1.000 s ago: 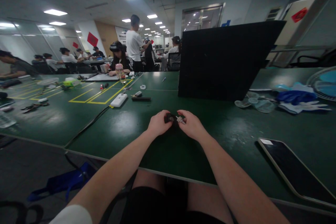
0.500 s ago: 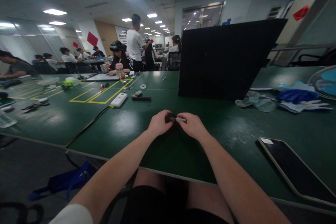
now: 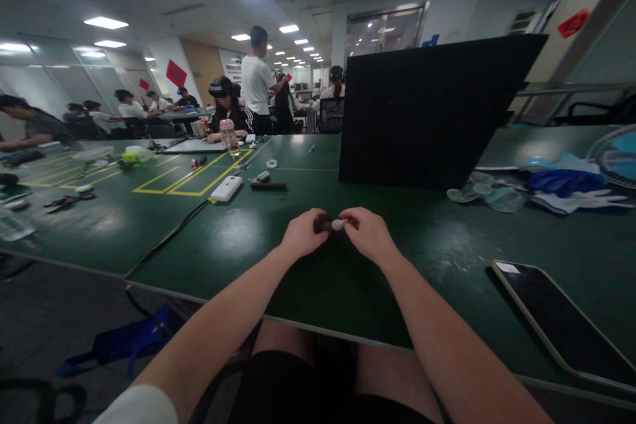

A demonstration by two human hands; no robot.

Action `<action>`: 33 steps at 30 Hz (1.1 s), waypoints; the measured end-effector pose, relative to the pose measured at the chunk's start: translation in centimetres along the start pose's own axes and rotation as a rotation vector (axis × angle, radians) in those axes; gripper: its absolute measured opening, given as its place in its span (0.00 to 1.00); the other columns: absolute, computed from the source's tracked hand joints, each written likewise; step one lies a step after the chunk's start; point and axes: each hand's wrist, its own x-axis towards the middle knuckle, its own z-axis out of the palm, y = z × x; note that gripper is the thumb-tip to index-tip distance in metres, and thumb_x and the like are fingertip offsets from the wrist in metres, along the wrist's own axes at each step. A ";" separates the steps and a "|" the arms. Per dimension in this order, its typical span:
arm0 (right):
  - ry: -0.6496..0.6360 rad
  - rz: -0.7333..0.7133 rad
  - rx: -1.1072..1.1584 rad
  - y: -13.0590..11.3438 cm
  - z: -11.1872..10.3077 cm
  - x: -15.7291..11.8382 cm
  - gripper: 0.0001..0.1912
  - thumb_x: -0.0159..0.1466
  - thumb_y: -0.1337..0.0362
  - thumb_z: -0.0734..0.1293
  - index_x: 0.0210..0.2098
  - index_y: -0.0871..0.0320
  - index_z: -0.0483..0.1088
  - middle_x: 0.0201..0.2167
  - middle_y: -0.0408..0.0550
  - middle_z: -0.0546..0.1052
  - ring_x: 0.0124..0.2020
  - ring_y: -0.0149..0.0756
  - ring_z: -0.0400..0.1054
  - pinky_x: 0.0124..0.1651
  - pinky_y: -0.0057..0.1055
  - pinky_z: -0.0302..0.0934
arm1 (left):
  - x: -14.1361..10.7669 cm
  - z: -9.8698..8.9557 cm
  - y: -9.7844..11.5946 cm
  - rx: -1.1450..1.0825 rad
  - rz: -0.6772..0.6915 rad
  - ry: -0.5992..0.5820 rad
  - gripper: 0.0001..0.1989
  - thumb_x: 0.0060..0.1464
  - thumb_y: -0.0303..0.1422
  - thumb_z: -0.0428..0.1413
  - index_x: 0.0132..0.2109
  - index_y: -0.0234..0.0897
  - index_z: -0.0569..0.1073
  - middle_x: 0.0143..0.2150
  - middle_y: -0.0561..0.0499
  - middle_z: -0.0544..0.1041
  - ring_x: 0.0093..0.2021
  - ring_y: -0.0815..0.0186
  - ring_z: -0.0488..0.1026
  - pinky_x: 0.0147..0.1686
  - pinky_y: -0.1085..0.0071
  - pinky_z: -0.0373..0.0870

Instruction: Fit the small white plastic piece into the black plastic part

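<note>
My left hand is closed around a small dark object above the green table. A round detail shows on its right end, but I cannot make out its kind. From the other side my right hand pinches a small pale, silvery piece between thumb and fingers. The two pieces meet or nearly meet; whether they are joined is too small to tell. Both forearms reach forward over the table's near edge.
A large black panel stands ahead to the right. Nearby lie a phone, gloves, a dark bar and a white device with a cable. Beyond the bottle a person sits; several others work behind.
My right hand has shifted slightly and its grip on the pale piece has changed, so more of that piece shows between the hands. My left hand stays nearly in place.
</note>
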 end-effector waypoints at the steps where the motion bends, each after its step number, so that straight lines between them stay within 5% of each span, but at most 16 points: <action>1: 0.009 -0.014 -0.010 0.0 -0.1 0.0 0.12 0.65 0.67 0.64 0.47 0.54 0.75 0.45 0.48 0.77 0.42 0.38 0.72 0.44 0.37 0.69 | 0.0 0.0 0.0 0.004 0.003 0.002 0.23 0.51 0.37 0.62 0.55 0.44 0.71 0.49 0.49 0.78 0.46 0.60 0.76 0.47 0.64 0.73; 10: 0.040 -0.112 -0.071 -0.5 -0.7 -0.2 0.11 0.66 0.68 0.63 0.45 0.54 0.76 0.43 0.46 0.79 0.43 0.39 0.73 0.46 0.38 0.68 | 0.0 0.1 -0.1 0.008 -0.017 0.004 0.22 0.52 0.38 0.61 0.55 0.45 0.70 0.50 0.49 0.78 0.46 0.61 0.76 0.46 0.64 0.73; 23: -0.028 0.091 -0.109 -0.6 0.1 -0.2 0.11 0.67 0.58 0.64 0.45 0.52 0.75 0.40 0.46 0.80 0.37 0.39 0.73 0.37 0.35 0.66 | -0.2 -0.7 0.8 -0.051 0.003 -0.052 0.22 0.52 0.36 0.62 0.55 0.44 0.71 0.51 0.49 0.78 0.48 0.60 0.76 0.49 0.63 0.74; 29: -0.041 0.215 -0.076 -1.1 -0.2 -0.2 0.24 0.68 0.42 0.58 0.42 0.52 0.74 0.30 0.47 0.78 0.27 0.37 0.70 0.28 0.33 0.61 | -0.7 -0.8 0.2 -0.071 -0.038 -0.033 0.24 0.51 0.35 0.63 0.56 0.44 0.71 0.50 0.48 0.79 0.47 0.60 0.77 0.49 0.62 0.74; 33: 0.003 0.234 -0.036 -0.9 -0.9 0.0 0.32 0.68 0.37 0.51 0.39 0.54 0.74 0.28 0.48 0.77 0.27 0.38 0.69 0.28 0.32 0.61 | -1.6 -3.3 -2.7 -0.109 -0.075 0.013 0.23 0.50 0.34 0.63 0.54 0.42 0.72 0.51 0.48 0.79 0.48 0.62 0.77 0.50 0.65 0.74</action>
